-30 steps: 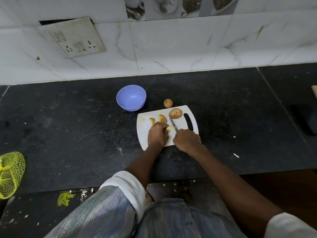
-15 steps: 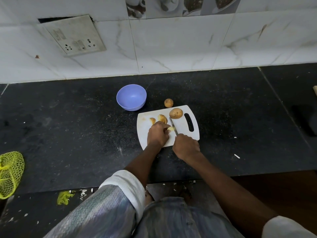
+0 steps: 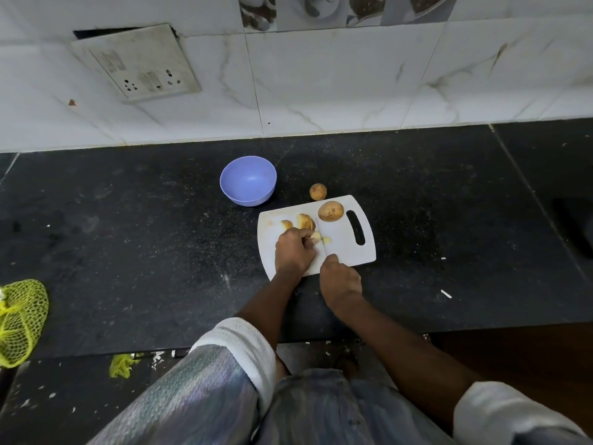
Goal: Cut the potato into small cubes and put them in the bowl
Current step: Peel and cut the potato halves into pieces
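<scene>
On the black counter lies a white cutting board [image 3: 340, 248]. My left hand [image 3: 293, 252] pinches a pale potato piece [image 3: 317, 236] on the board. My right hand [image 3: 340, 281] grips a knife [image 3: 322, 237] whose blade runs up the board right beside that piece. A small cut bit [image 3: 326, 240] lies just right of the blade. Two potato wedges [image 3: 305, 221] rest at the board's far left, and a whole potato [image 3: 330, 211] sits at its far edge. Another small potato [image 3: 318, 191] lies on the counter behind the board. The blue bowl [image 3: 248, 180] stands empty at the back left.
A yellow mesh bag [image 3: 21, 321] lies at the counter's left edge. The tiled wall with a socket plate [image 3: 138, 62] rises behind the counter. A dark object [image 3: 574, 229] sits at the far right. Small white scraps dot the counter right of the board.
My right hand has drawn back toward me and slightly left, and the knife blade now stands straighter along the board. My left hand stays on the potato piece.
</scene>
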